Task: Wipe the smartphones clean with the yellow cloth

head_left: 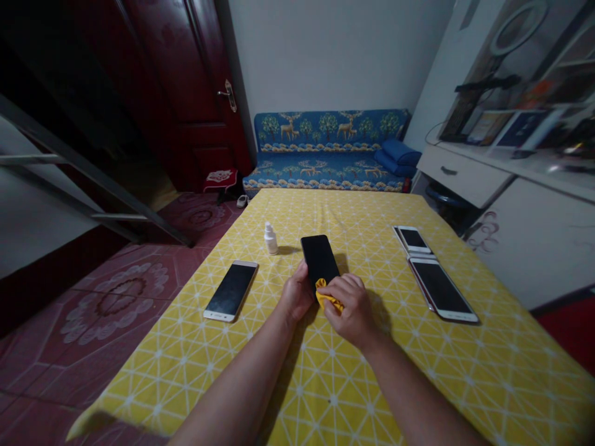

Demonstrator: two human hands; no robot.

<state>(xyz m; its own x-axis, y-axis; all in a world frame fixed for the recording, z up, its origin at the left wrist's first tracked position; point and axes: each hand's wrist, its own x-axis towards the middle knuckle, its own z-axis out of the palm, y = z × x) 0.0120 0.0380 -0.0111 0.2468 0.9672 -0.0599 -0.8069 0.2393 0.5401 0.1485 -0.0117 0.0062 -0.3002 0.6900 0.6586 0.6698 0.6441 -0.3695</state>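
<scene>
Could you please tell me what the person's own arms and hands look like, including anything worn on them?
The bare left hand and bare right hand wear no gloves. The bare left forearm and bare right forearm show no sleeves. No watch, bracelet or cable is visible at either wrist.

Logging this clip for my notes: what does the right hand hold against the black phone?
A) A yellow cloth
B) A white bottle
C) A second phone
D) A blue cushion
A. The right hand presses a yellow cloth onto the lower end of the black phone, which the left hand grips at its edge.
</scene>
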